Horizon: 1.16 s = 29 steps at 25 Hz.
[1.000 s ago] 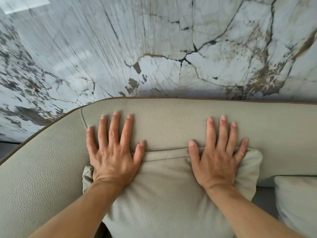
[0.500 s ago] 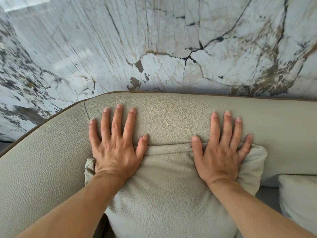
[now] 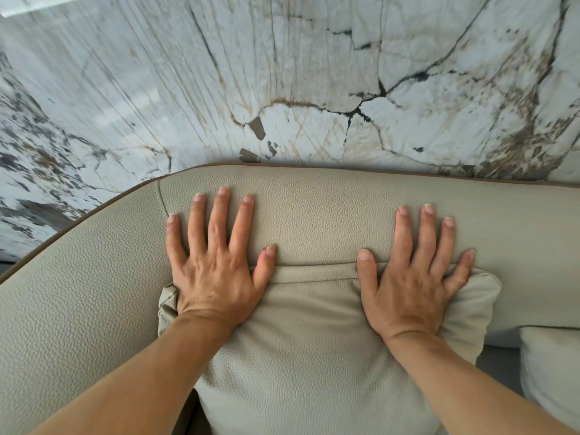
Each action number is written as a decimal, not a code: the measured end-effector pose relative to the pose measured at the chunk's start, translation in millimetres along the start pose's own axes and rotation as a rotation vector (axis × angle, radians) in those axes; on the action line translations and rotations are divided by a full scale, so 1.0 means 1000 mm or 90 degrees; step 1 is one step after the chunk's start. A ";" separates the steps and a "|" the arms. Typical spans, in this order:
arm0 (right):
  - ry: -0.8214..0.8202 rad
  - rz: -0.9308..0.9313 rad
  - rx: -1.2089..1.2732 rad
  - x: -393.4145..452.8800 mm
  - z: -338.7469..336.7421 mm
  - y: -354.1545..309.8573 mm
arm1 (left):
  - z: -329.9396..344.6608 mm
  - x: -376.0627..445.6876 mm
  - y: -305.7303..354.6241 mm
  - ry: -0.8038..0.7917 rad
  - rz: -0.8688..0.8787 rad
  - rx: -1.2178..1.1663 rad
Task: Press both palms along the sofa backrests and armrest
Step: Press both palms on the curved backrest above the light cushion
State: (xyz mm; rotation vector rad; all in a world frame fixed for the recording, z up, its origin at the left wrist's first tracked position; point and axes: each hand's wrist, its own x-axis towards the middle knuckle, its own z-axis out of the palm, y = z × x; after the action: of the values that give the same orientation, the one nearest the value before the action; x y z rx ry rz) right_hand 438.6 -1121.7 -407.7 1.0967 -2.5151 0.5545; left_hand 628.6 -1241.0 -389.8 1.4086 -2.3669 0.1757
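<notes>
A beige leather sofa backrest (image 3: 320,215) with brown piping runs across the view, curving down at the left into the armrest (image 3: 69,296). A matching loose cushion (image 3: 307,346) leans against the backrest. My left hand (image 3: 216,265) lies flat, fingers spread, palm on the cushion's top left corner and fingertips on the backrest. My right hand (image 3: 414,277) lies flat the same way on the cushion's top right part, its fingers reaching onto the backrest. Neither hand holds anything.
A white marble wall (image 3: 314,80) with dark and brown veins stands right behind the sofa. A second beige cushion (image 3: 552,372) shows at the lower right edge, with a grey strip of seat beside it.
Both flat hands have slid slightly to the right along the backrest and cushion top, keeping the same spread pose. The view has shifted with them.
</notes>
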 end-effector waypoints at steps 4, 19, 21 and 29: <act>-0.006 0.005 0.007 0.001 0.000 -0.001 | 0.001 0.001 -0.001 -0.002 0.002 -0.006; -0.369 0.030 0.026 0.008 -0.073 -0.006 | -0.060 -0.004 -0.003 -0.284 -0.024 -0.125; -0.394 0.036 0.026 -0.006 -0.084 -0.012 | -0.072 -0.018 -0.007 -0.320 -0.009 -0.128; -0.414 -0.023 -0.009 -0.054 -0.159 -0.098 | -0.151 -0.057 -0.085 -0.334 0.033 -0.007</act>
State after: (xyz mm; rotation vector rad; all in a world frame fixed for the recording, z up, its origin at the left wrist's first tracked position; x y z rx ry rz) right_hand 571.0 -1073.8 -273.1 1.5036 -3.0141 0.1766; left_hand 765.0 -1191.6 -279.8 1.5339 -2.8107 -0.2214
